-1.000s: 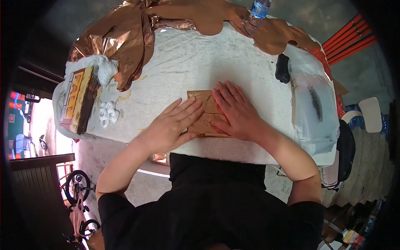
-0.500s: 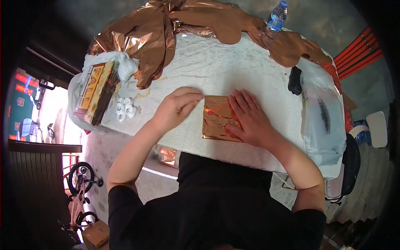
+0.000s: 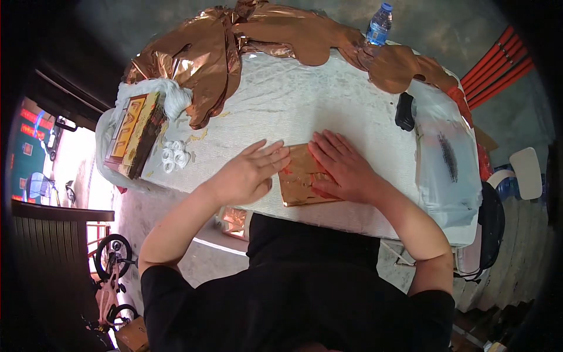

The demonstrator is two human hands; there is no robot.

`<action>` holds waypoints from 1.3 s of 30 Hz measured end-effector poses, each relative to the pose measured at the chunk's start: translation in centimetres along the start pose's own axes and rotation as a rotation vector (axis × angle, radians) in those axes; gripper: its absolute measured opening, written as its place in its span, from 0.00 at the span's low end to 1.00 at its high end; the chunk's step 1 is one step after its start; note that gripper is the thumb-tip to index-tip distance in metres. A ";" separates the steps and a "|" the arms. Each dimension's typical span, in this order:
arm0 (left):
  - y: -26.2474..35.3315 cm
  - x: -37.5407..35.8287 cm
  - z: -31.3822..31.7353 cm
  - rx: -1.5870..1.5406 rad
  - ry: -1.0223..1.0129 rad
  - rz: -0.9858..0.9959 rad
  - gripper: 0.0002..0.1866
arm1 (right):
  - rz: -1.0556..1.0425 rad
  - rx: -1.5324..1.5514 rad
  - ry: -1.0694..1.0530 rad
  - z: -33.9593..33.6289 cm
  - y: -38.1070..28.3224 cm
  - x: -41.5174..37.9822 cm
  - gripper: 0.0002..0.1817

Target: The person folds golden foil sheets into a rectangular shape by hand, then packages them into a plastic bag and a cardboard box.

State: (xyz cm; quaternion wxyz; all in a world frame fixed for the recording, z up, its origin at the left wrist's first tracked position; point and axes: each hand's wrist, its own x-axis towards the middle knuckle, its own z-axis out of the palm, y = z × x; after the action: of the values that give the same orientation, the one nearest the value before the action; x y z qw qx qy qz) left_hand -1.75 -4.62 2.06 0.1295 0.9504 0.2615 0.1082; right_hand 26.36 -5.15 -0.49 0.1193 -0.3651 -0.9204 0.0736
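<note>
A square of folded copper-coloured foil (image 3: 296,185) with red marks lies near the table's front edge. My right hand (image 3: 345,169) rests flat on its right half, fingers stretched out, and covers that part. At the upper left corner are the fingertips of my left hand (image 3: 249,173), its fingers apart and holding nothing. A small cluster of white rolls or rings (image 3: 175,156) sits further left on the white-covered table (image 3: 281,105).
Copper foil sheets (image 3: 211,64) drape along the far edge, with a water bottle (image 3: 379,24) among them. On the left stands a box with yellow panels (image 3: 132,132) beside white plastic. A black object (image 3: 404,111) and plastic bags (image 3: 448,176) lie on the right.
My left hand's fingers have spread from a closed pinch near the foil's upper left corner. The foil has turned slightly, and my right hand still lies on it.
</note>
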 end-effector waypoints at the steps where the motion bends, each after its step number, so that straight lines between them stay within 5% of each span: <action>1: 1.2 -0.5 -0.4 0.022 0.000 -0.003 0.32 | -0.044 0.002 -0.020 0.0 -0.1 -0.2 0.42; 8: 4.4 -2.8 0.9 -0.003 0.048 0.048 0.34 | -0.090 0.025 -0.086 -1.0 -2.6 -1.5 0.42; 13: 4.0 -2.1 1.3 0.102 0.225 0.128 0.22 | -0.100 0.026 -0.075 -0.8 -2.7 -1.8 0.41; 20: 3.6 -0.7 0.9 0.288 0.188 0.247 0.17 | -0.086 0.017 -0.073 0.1 -1.1 -1.6 0.39; 22: 3.1 -0.9 0.8 0.203 0.251 0.191 0.18 | 0.185 0.985 -0.117 0.0 0.7 -1.0 0.39; 23: 2.8 -1.1 0.9 0.210 0.248 0.202 0.18 | 0.185 0.983 -0.103 -0.4 1.4 -1.0 0.39; 25: 2.5 -1.5 1.2 -0.055 0.358 -0.085 0.14 | 0.253 1.401 -0.015 -1.3 2.6 -1.5 0.31; 26: 2.4 -1.5 1.4 -0.046 0.357 -0.074 0.14 | 0.248 1.397 -0.002 -1.2 3.1 -1.6 0.31; 29: 3.6 -0.4 1.5 -0.789 0.590 -0.572 0.06 | 0.221 1.534 0.189 -0.8 3.1 -1.7 0.21; 32: 1.5 0.2 3.3 -1.193 0.534 -0.647 0.07 | 0.381 1.677 0.207 -0.4 3.5 -1.2 0.17; 39: 4.5 4.8 2.0 -1.600 0.542 -0.802 0.04 | 0.636 1.772 0.411 -0.5 3.6 -1.1 0.13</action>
State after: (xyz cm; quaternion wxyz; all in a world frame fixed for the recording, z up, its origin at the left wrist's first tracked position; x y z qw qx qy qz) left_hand 4.95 -6.21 2.15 0.7076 0.3597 0.4389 0.4211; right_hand 29.64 -3.23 -0.96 0.4851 -0.3805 -0.3500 0.7053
